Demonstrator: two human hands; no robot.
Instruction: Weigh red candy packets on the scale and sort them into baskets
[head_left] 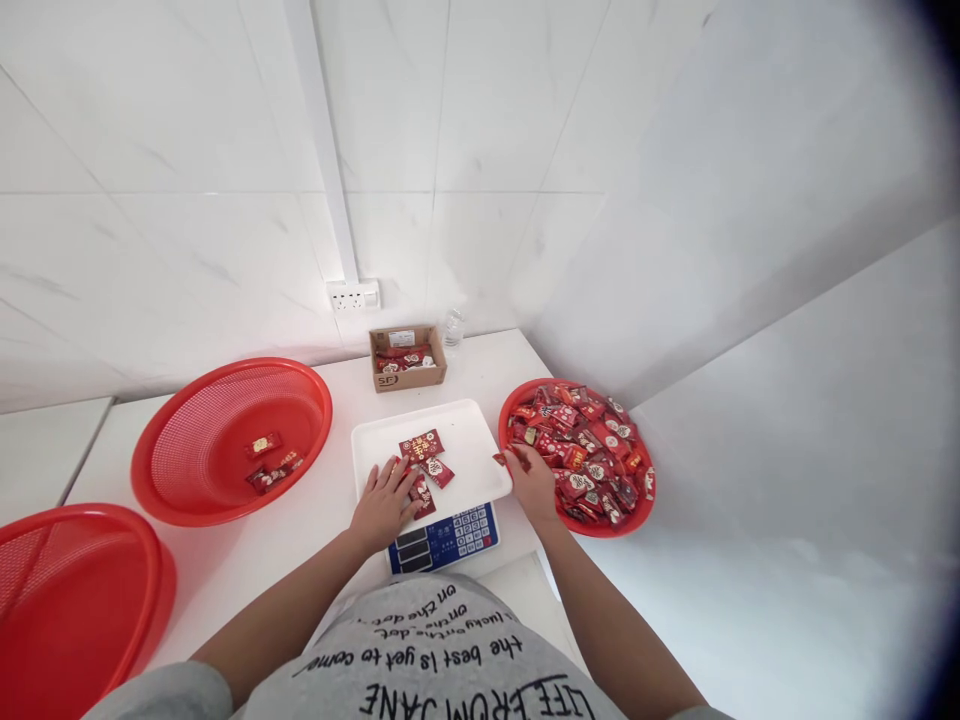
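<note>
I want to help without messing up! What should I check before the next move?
1. Left hand clear of the tray: not ok, it rests over packets there.
2. Right hand holding something: ok, it pinches a small red packet by the tray's right edge.
3. Tray above the scale: ok, the blue panel shows at the near side.
4. Weight reading: cannot tell, the dark displays are unreadable here.
5. Right-hand basket stocked: ok, packets are heaped inside.

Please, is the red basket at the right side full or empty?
It looks full: small red packets lie heaped across the red basket, close to its rim. How deep they go, I cannot tell.
</note>
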